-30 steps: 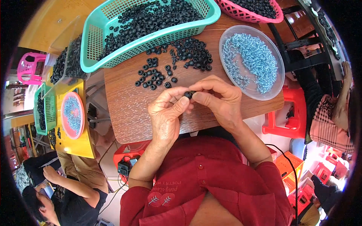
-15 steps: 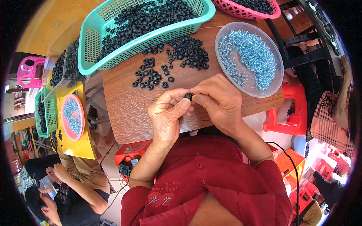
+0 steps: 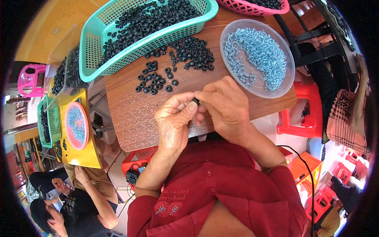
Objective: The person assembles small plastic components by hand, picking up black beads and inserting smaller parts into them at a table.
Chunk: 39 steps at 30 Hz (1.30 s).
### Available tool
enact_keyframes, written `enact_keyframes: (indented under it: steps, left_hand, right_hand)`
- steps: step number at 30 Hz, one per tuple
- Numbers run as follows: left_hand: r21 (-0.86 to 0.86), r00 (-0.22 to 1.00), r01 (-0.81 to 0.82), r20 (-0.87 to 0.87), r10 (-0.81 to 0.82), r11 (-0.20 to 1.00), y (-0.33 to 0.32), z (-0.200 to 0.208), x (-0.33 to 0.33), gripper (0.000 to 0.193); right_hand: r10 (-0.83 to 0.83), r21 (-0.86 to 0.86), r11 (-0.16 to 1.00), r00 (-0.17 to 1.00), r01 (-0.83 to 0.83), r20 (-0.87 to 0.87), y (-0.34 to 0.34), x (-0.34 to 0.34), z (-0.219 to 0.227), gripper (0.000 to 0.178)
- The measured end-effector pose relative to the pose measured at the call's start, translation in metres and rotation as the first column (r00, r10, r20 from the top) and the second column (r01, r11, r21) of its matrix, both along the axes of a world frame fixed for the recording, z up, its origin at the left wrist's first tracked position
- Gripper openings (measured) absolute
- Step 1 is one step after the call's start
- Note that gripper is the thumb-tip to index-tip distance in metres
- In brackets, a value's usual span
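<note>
Between the fingertips of my left hand is a small round black piece, pinched by thumb and forefinger above the table's near part. My right hand meets it from the other side, its fingers curled together against the same piece; whether it also holds a tiny part is hidden. Loose black hollow pieces of the same look lie on the brown table just beyond my left hand. Past my right hand sits a round clear tray with many small shiny light-blue parts.
A turquoise basket full of black pieces stands at the far left of the wooden table. A pink basket is at the back. Red stools stand to the right. At left, another person sits by a yellow table.
My right hand has shifted slightly and its fingers have turned over the black piece. My left hand keeps its pinch. The person at left has moved their hands apart.
</note>
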State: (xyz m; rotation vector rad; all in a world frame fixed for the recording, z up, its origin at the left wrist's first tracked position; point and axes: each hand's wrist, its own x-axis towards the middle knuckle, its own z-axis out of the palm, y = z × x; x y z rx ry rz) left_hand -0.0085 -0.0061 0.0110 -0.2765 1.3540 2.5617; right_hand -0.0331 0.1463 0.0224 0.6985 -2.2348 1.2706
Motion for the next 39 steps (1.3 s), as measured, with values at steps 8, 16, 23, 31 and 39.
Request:
enact_keyframes:
  steps: [8,16,23,31,39]
  left_hand:
    - [0.042,0.999,0.021,0.043,-0.023,0.999,0.001,0.003,-0.003,0.021]
    - [-0.083,1.0,-0.027,0.002,0.027,0.996,0.007,0.0,-0.004,0.015]
    - [-0.019,0.996,-0.079,0.035,0.079,0.997,0.008,-0.004,-0.004,0.009]
    - [-0.047,0.987,-0.152,0.049,0.155,0.987,0.014,-0.001,-0.008,0.006]
    - [-0.017,0.998,0.005,0.055,-0.004,1.0,0.003,0.001,-0.004,0.021]
  right_hand:
    - [0.015,-0.028,1.0,0.998,-0.014,0.058,0.003,-0.001,-0.004,0.028]
    - [0.004,-0.04,0.999,0.992,0.001,0.126,0.004,0.004,-0.007,0.026]
    - [0.0,-0.036,0.999,0.991,0.005,0.134,0.003,0.004,-0.007,0.029]
    - [0.004,0.114,0.993,1.0,-0.007,0.021,-0.003,0.003,-0.013,0.039]
    - [0.009,0.157,0.988,0.999,-0.001,-0.049,0.001,-0.004,-0.021,0.034]
